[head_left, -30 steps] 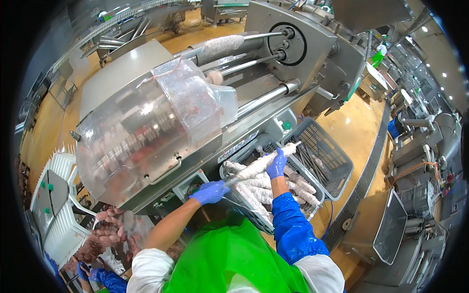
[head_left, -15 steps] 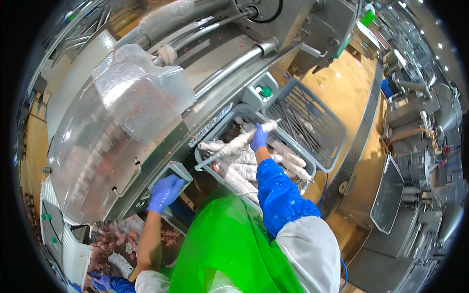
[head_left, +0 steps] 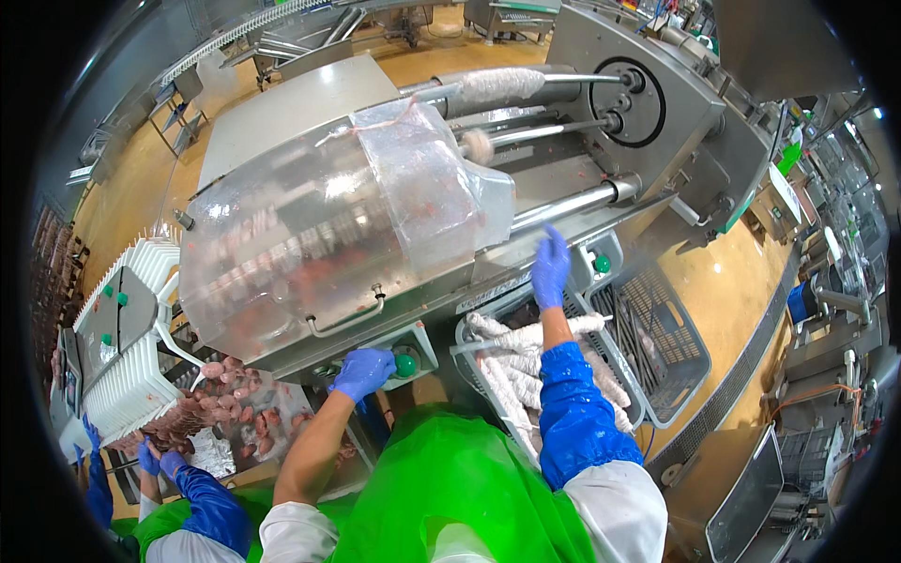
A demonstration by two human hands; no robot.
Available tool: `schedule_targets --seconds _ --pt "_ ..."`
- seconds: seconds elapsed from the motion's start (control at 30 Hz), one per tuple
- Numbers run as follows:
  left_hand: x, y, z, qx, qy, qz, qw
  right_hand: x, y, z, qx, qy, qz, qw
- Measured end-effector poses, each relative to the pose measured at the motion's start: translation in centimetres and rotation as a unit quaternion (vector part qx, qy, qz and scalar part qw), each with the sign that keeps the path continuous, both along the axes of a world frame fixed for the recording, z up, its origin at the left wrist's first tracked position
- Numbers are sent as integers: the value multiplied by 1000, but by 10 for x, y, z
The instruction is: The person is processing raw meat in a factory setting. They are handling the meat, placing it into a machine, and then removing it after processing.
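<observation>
My left hand [head_left: 364, 373], in a purple glove, rests with curled fingers on a grey control box [head_left: 420, 340] with a green button, at the front of the machine; what lies under the fingers is hidden. My right hand [head_left: 551, 269], gloved alike, is raised with fingers stretched out and nothing in it, near the machine's shiny metal tube [head_left: 572, 204]. Below it, a grey crate [head_left: 460, 330] holds several white, wrinkled casing sticks [head_left: 511, 380]. One stick on a rod [head_left: 535, 335] lies across the top of the pile.
A clear cover [head_left: 282, 244] encloses blurred, moving links. At the lower left, linked sausages [head_left: 225, 403] lie by white hooks [head_left: 150, 375], where co-workers' gloved hands [head_left: 155, 460] work. To the right stands a second grey crate [head_left: 690, 328] with dark rods, beside a floor grate [head_left: 718, 403].
My right hand has let go of the white casing stick, now lying across the crate, and has moved up toward the metal tube. My left hand stays at the control box; the view has turned left.
</observation>
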State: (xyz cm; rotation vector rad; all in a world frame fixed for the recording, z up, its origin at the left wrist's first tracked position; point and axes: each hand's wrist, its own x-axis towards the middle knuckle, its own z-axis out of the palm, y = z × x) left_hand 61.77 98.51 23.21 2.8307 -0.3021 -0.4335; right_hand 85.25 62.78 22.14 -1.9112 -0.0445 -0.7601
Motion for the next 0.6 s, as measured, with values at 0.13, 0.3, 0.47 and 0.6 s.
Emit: schedule_targets --seconds 0.13,0.3,0.47,0.6 --pt "6 9 2 -39 31 -7 999 66 85 55 -184 17 205 961" --pt "27 3 -3 -32 12 -22 999 158 89 28 312 27 562 766" --pt "19 3 12 -38 36 -5 999 122 118 48 308 74 418 851" --pt "20 7 -3 -39 43 -7 998 126 106 88 340 137 398 841"
